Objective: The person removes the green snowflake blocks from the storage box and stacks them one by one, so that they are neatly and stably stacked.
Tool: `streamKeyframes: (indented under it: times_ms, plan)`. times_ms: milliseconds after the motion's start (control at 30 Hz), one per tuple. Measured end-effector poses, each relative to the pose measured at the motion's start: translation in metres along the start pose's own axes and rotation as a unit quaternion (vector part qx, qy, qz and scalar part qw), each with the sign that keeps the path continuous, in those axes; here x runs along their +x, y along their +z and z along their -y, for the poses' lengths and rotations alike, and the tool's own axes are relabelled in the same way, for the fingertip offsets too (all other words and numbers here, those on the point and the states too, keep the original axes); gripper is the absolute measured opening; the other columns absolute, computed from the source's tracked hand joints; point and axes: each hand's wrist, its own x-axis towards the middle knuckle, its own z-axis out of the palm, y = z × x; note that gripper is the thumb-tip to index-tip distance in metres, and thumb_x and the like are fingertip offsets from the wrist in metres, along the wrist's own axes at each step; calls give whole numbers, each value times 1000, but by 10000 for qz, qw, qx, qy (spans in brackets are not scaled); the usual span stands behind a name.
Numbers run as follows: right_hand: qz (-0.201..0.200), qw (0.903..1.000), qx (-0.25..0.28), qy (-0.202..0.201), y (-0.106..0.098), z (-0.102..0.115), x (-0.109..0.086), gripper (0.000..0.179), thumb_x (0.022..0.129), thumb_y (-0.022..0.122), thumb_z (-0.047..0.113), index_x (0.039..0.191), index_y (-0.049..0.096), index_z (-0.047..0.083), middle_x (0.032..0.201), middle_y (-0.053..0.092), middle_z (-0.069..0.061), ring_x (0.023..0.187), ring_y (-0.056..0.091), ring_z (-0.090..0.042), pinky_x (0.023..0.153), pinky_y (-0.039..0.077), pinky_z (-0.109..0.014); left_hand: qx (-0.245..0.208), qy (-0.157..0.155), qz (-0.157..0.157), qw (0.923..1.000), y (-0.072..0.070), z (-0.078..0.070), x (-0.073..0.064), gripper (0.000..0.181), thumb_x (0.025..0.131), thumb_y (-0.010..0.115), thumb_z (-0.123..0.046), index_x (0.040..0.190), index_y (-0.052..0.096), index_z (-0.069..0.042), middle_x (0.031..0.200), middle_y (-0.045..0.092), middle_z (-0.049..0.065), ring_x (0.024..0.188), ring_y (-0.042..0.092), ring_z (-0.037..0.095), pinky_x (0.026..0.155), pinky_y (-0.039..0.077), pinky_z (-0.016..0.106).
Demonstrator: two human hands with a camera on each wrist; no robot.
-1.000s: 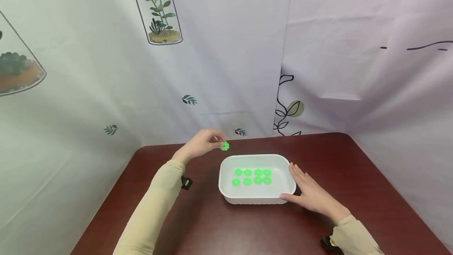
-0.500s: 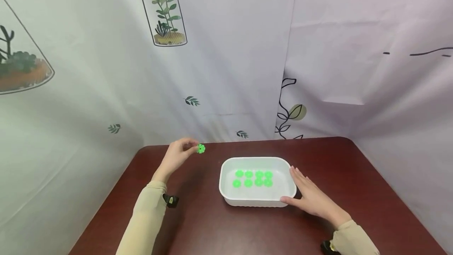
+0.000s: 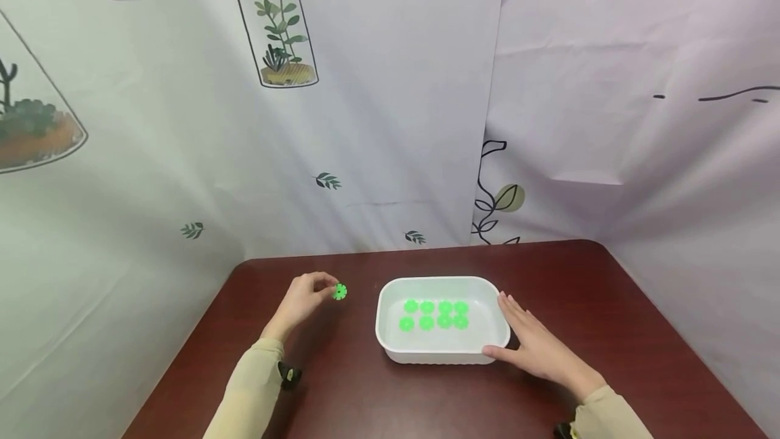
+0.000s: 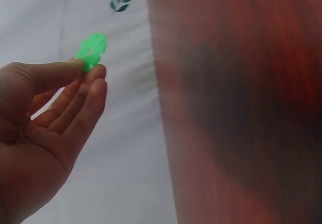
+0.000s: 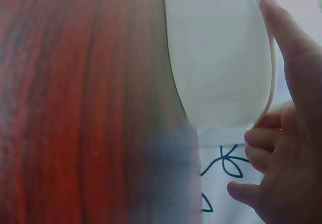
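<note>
My left hand (image 3: 302, 300) pinches a green notched plastic disc (image 3: 339, 291) between thumb and fingers, above the back left of the table. The left wrist view shows this disc (image 4: 93, 51) tilted at the fingertips. To the right stands a white rectangular tub (image 3: 390, 352) with several similar green discs (image 3: 426, 322) lying in two rows on its floor. My right hand (image 3: 542, 347) rests on the tub's right end, thumb at the front corner and fingers stretched along the side. In the right wrist view, the thumb and fingertips of the right hand (image 5: 297, 128) touch the tub's rim.
The dark red wooden table (image 3: 365, 402) carries the tub near its middle. White cloth printed with plants (image 3: 390, 120) hangs behind and beside the table. A small black device (image 3: 289, 376) is strapped to the left wrist.
My left hand has moved left, away from the tub, and then lower towards the table, still holding the disc. The right hand and the tub have stayed in place.
</note>
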Motion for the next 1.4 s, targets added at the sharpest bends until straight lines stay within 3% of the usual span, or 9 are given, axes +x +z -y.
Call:
streamKeyframes:
  times_ms: [200,567,700,867,1400]
  plan:
    - [-18,10000,-12,-6,1,-1,0,111,83,69,68,156,27,-4,163,23,-22,148,22,-43,115,23,-62,176,-134,279,9994,11,11,-5,11,92,70,-4,100,76,-9,95,72,1,78,65,15,68,53,34]
    - [-52,10000,54,-54,3,-3,-1,110,83,69,67,155,28,-5,162,24,-23,147,24,-44,114,24,-63,552,-480,585,9956,25,24,-6,5,88,72,-1,91,75,-3,81,68,0,69,58,13,64,50,31]
    - [-130,9998,36,-109,5,-4,-1,109,84,69,66,155,29,-6,162,25,-23,147,25,-45,113,25,-64,636,-553,586,9947,26,24,-4,2,87,72,-1,87,74,0,77,67,1,67,57,14,62,50,31]
    - [-103,9999,36,-77,5,-5,-1,109,84,68,67,155,29,-5,162,23,-23,147,25,-45,113,25,-63,637,-699,554,9940,27,24,-3,10,86,68,4,82,74,-3,73,65,1,65,56,15,60,48,32]
    - [-48,9999,109,-17,3,-6,1,110,84,68,68,156,28,-4,163,23,-23,148,22,-45,114,23,-64,403,-856,605,9937,25,28,-2,9,90,68,2,87,75,-2,77,66,2,68,59,16,62,50,34]
